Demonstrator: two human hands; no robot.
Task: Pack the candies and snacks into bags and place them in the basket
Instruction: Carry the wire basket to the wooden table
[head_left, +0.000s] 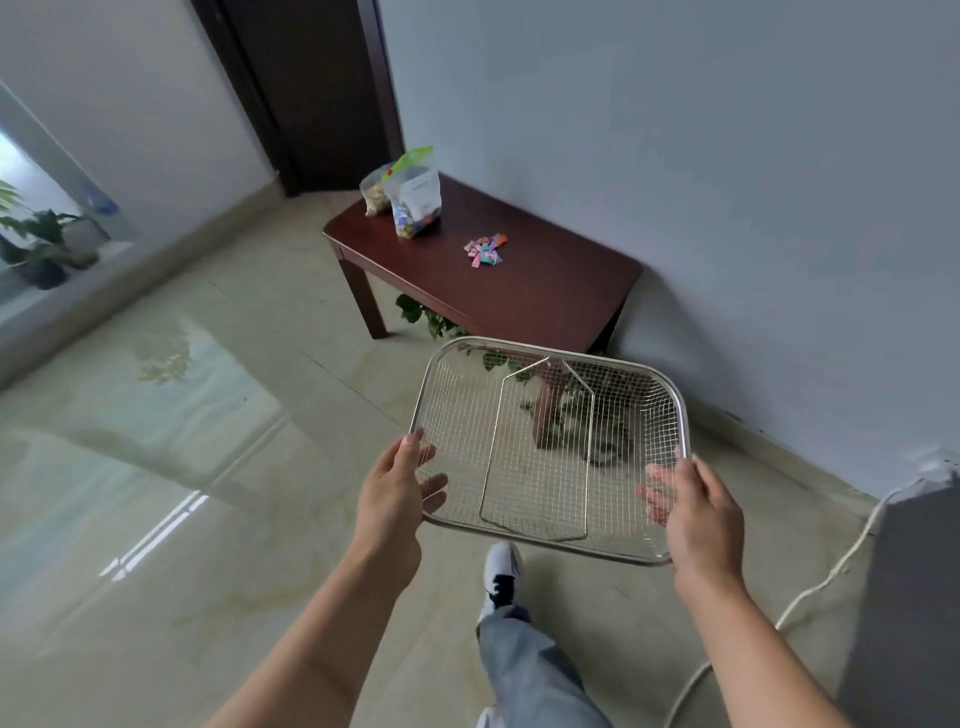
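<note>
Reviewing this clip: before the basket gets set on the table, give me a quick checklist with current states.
1. Wire basket held by both hands: ok, left hand and right hand grip opposite rims.
2. Basket empty: ok.
3. Bare spot on the wooden table: ok, near end free.
4. Loose candies still unbagged: not ok.
5. Two bags upright at the far end: ok.
6. Bags sealed: cannot tell.

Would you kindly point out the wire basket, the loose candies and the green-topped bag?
wire basket (550, 347), head view, far rim.
loose candies (485, 250), head view, middle of pile.
green-topped bag (418, 200), head view, front face.
</note>
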